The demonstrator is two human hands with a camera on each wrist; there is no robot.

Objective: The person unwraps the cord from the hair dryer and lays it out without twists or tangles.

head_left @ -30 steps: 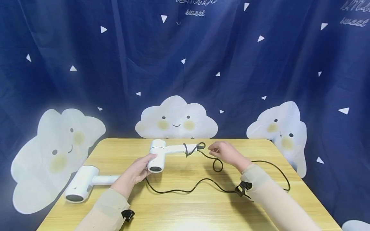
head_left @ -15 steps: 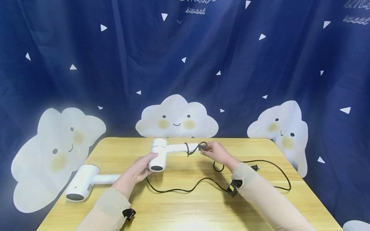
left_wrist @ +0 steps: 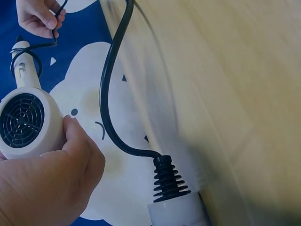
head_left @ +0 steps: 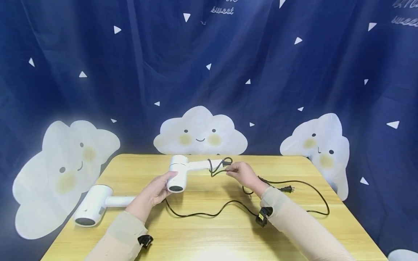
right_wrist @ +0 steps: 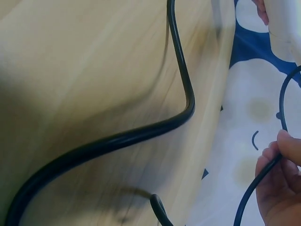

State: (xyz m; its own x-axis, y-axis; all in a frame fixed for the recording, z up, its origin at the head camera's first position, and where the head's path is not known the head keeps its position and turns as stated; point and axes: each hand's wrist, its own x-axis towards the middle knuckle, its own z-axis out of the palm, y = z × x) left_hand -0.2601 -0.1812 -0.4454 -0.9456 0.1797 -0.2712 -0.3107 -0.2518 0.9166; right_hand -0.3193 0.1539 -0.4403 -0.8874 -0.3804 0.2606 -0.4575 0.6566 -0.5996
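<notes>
My left hand (head_left: 159,188) grips the barrel of a white hair dryer (head_left: 178,177), held above the table with its handle pointing right. The left wrist view shows the thumb against the round barrel and the dark grille (left_wrist: 22,120). A black cord (head_left: 218,170) loops around the handle near its end. Just right of that end, my right hand (head_left: 243,175) pinches the cord between thumb and fingers; the right wrist view shows the cord (right_wrist: 259,178) running through the grip.
A second white hair dryer (head_left: 93,206) lies at the left of the wooden table (head_left: 202,239), its handle partly behind my left forearm. Its black cord (head_left: 209,215) runs right across the table. A black plug (head_left: 287,189) lies near my right forearm. A blue curtain (head_left: 209,87) hangs behind.
My right hand has moved left to the handle's end and taken hold of the cord there. The left hand keeps its grip on the hair dryer, nearly still.
</notes>
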